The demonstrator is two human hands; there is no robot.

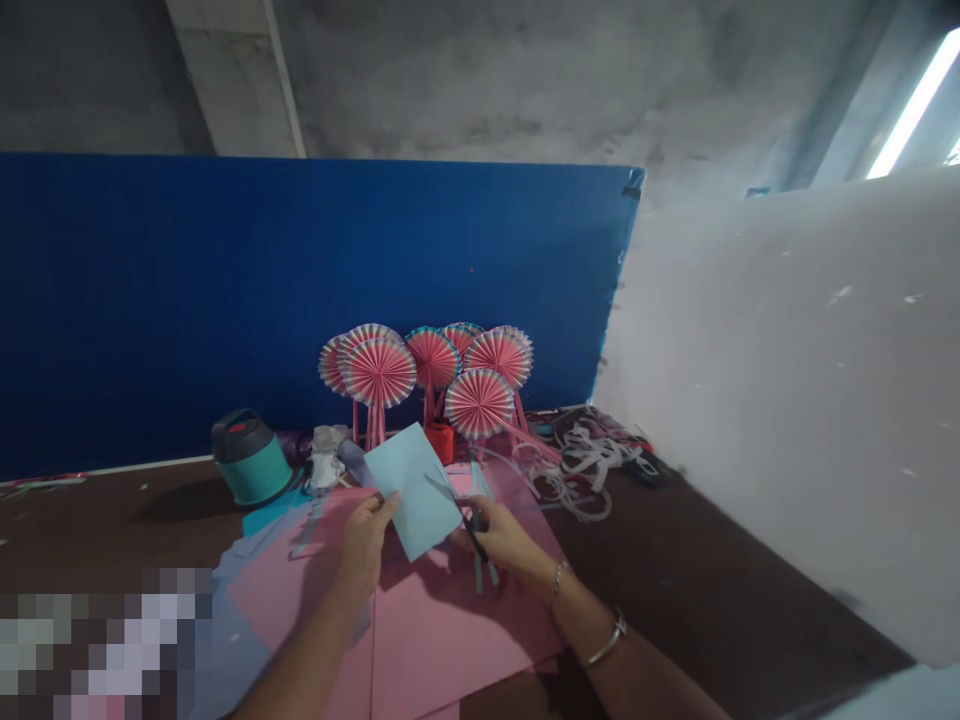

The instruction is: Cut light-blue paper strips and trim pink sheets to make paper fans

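A pale blue sheet of paper [414, 490] is held up, tilted, above the pink sheets [442, 640]. My left hand [367, 535] pinches its lower left edge between thumb and fingers. In my right hand [491, 535] are dark-handled scissors [472, 530], whose blades lie over the right part of the blue sheet. Thin pale strips [480, 575] lie under and beside the right hand. Behind the sheet stand several pleated pink paper rosettes [379, 372] with pink stems.
A teal and black container [251, 458] stands at the left, beside crumpled white material [327, 455]. Tangled white strips [589, 465] lie at the right. A red object [441, 442] is behind the paper. A blue panel [300, 270] rises behind, with a pale wall [795, 380] to the right.
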